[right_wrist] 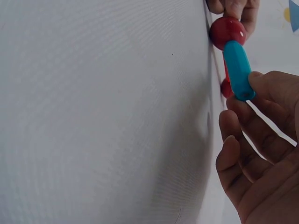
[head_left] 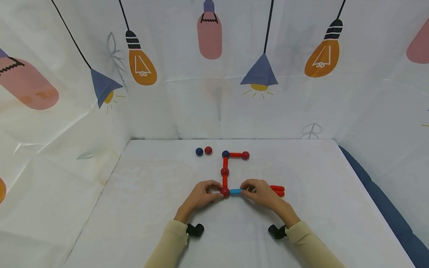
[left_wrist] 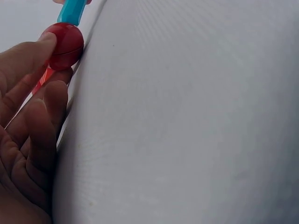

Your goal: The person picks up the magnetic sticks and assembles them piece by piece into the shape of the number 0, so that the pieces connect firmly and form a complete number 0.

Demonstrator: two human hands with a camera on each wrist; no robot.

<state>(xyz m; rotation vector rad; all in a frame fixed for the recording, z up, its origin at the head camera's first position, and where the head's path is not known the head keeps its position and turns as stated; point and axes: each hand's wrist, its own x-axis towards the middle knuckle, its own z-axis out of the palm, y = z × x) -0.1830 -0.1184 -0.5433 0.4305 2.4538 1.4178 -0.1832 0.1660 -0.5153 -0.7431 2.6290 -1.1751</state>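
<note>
Rod-and-ball assembly [head_left: 225, 163], lying on a white table [head_left: 149, 183] before a white backdrop [head_left: 185, 107] printed with hanging lamps and bulbs. Two pale yellow sleeves [head_left: 165, 246] enter from the near edge, each with a black device [head_left: 195, 230] at the wrist. Left hand [head_left: 202, 193]: thumb and fingers hold the near corner of the assembly at its red ball. Right hand [head_left: 260, 192]: thumb and finger pinch a light blue rod [head_left: 236, 191] close to its free end; the other end meets that same corner ball, as the right wrist view confirms. From this corner, two red rods [head_left: 225, 181] run in line away from the person, joined by a middle red ball, to a dark blue ball [head_left: 226, 153]; there a further red rod [head_left: 235, 155] turns to the right, ending in another red ball [head_left: 245, 155]. Beside the right hand, two loose red rods [head_left: 277, 187] lie side by side, partly hidden by it. Left of the assembly's far end rest two loose balls, one dark blue [head_left: 199, 152], one red [head_left: 208, 150].
</note>
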